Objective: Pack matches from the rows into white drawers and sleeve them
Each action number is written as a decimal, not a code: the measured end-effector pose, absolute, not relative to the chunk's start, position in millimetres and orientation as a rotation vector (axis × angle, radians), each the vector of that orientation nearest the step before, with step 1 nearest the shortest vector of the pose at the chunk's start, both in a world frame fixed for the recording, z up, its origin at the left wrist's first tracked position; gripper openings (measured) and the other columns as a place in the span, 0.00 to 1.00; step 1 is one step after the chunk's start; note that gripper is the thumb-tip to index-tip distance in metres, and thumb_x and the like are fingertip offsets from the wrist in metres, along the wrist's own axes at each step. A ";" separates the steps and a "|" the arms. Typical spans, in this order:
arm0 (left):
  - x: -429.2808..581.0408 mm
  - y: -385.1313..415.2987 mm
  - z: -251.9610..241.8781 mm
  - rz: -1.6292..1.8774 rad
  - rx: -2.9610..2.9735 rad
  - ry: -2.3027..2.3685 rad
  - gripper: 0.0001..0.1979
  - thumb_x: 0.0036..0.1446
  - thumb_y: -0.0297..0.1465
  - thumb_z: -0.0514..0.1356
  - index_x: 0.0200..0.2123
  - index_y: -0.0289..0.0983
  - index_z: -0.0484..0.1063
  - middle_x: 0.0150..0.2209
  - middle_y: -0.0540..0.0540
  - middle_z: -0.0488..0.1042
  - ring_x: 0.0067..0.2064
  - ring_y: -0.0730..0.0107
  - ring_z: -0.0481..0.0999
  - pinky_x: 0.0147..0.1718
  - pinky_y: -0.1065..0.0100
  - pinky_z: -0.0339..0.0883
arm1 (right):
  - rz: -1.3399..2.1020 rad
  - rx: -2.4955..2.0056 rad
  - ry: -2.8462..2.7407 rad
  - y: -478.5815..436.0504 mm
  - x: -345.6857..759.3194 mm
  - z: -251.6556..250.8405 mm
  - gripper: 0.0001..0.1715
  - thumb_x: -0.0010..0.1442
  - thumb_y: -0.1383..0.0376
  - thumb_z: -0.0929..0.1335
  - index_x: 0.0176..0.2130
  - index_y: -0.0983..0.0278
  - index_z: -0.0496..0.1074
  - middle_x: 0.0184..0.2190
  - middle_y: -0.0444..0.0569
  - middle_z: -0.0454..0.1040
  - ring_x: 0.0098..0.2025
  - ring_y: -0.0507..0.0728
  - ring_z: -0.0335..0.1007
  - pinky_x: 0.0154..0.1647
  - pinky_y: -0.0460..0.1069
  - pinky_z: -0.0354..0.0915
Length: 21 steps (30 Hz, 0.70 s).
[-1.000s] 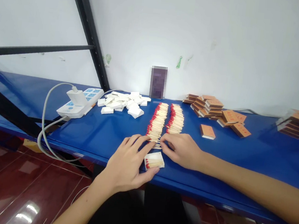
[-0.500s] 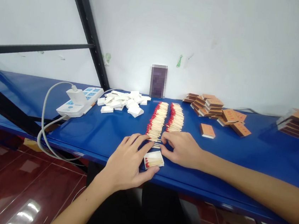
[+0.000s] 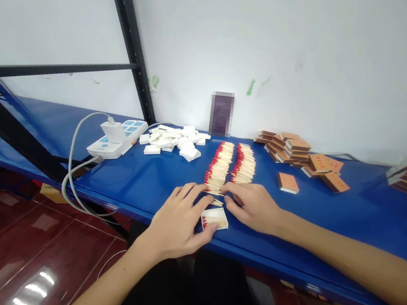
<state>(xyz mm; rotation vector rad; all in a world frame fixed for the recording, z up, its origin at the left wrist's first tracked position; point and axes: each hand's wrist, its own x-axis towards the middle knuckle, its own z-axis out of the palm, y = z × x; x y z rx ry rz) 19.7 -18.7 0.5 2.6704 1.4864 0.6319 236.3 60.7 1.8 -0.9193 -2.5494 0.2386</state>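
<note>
Two long rows of red-tipped matches [image 3: 219,166] lie on the blue table [image 3: 327,219]. My left hand [image 3: 178,220] rests at the table's front edge, thumb and fingers round a small white tray of matches [image 3: 215,218]. My right hand [image 3: 254,207] lies just right of it, its fingertips pinching a few matches at the near end of the rows. Both hands meet at that near end.
A heap of white inner trays [image 3: 174,139] lies at back left beside a white power strip [image 3: 117,138] with grey cable. Piles of orange matchbox sleeves [image 3: 298,150] sit at back right, one single box [image 3: 288,183] nearer. A black shelf frame [image 3: 134,53] stands at left.
My hands have barely moved; the fingertips have closed in a little on the near end of the match rows. The camera shifted slightly, so the scene sits further right.
</note>
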 end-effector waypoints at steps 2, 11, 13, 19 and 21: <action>19.4 -18.5 -0.2 0.646 2.671 1.477 0.19 0.65 0.41 0.56 0.54 0.37 0.71 0.60 0.37 0.68 0.60 0.47 0.65 0.56 0.48 0.62 | 0.230 -0.889 -2.543 61.1 236.4 0.9 0.14 0.64 0.66 0.62 0.41 0.65 0.76 0.26 0.46 0.76 0.25 0.53 0.67 0.30 0.46 0.57; 19.7 -16.2 -0.8 0.667 2.686 1.456 0.18 0.64 0.36 0.55 0.55 0.36 0.70 0.54 0.38 0.72 0.55 0.49 0.68 0.53 0.49 0.63 | 0.213 -0.828 -2.508 62.5 238.0 -1.9 0.16 0.64 0.67 0.62 0.40 0.63 0.79 0.32 0.49 0.81 0.32 0.55 0.75 0.35 0.47 0.63; 19.2 -16.3 -0.7 0.665 2.691 1.453 0.19 0.64 0.36 0.55 0.55 0.36 0.70 0.54 0.38 0.72 0.55 0.49 0.68 0.53 0.49 0.62 | 0.208 -0.817 -2.514 62.4 238.4 -2.3 0.16 0.64 0.68 0.62 0.40 0.63 0.79 0.31 0.48 0.81 0.31 0.54 0.75 0.34 0.47 0.62; 18.5 -16.1 -1.7 0.652 2.703 1.433 0.18 0.65 0.36 0.55 0.56 0.37 0.69 0.55 0.39 0.73 0.55 0.50 0.68 0.53 0.50 0.63 | 0.242 -0.796 -2.542 62.8 238.4 -2.3 0.16 0.64 0.67 0.62 0.41 0.62 0.79 0.32 0.48 0.81 0.31 0.54 0.75 0.34 0.46 0.62; 18.8 -15.5 -2.1 0.656 2.707 1.421 0.19 0.65 0.35 0.55 0.56 0.36 0.69 0.55 0.39 0.73 0.56 0.50 0.68 0.54 0.51 0.63 | 0.243 -0.794 -2.545 63.0 238.2 -1.6 0.16 0.64 0.67 0.62 0.41 0.62 0.79 0.31 0.48 0.80 0.30 0.53 0.74 0.33 0.46 0.61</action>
